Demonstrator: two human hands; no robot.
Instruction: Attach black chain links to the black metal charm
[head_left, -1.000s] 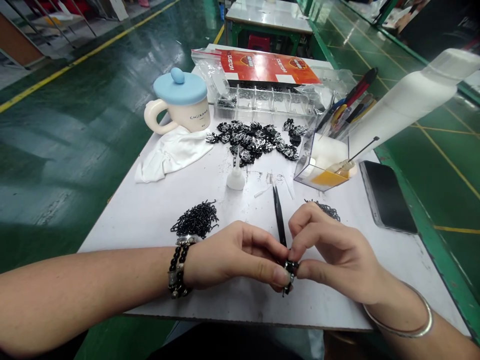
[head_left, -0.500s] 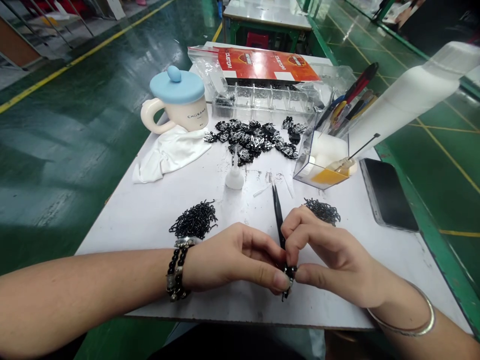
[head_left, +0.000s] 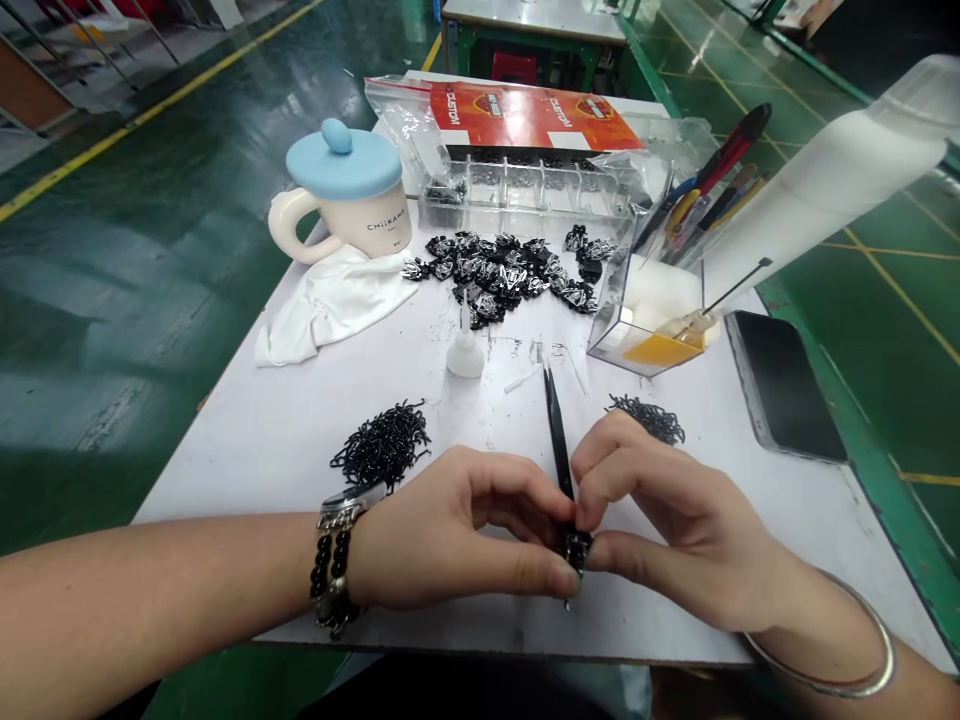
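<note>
At the near edge of the white work table (head_left: 225, 455), a small black metal part (head_left: 576, 547) is pinched between the two hands, over the tabletop and midway between the forearms. Its exact shape is hidden by the fingers. Black tweezers (head_left: 558, 450) rise from the same pinch, tilted away from the person, with the upper end pointing toward the far side of the table.

The left hand (head_left: 457, 530) comes in from the left, fingers curled and thumb pressed against the part. The right hand (head_left: 675, 510) mirrors it from the right, with its thumb and curled fingers closing on the part from the other side. Both forearms lie low and nearly level, angled inward. A watch (head_left: 349, 505) and a beaded bracelet (head_left: 330, 580) circle the left wrist; a metal bangle (head_left: 825, 650) circles the right.

A pile of black wire hooks (head_left: 382, 447) lies just beyond the left hand, and a smaller pile (head_left: 649, 419) lies just beyond the right. Further out stand a white dropper bottle (head_left: 465, 355) and a heap of black-and-silver parts (head_left: 495, 275). A compartment tray (head_left: 525, 190), a clear acrylic box (head_left: 645, 320), a blue-lidded mug (head_left: 341, 190), a white cloth (head_left: 330, 310) and a phone (head_left: 784, 385) occupy the outer table.
</note>
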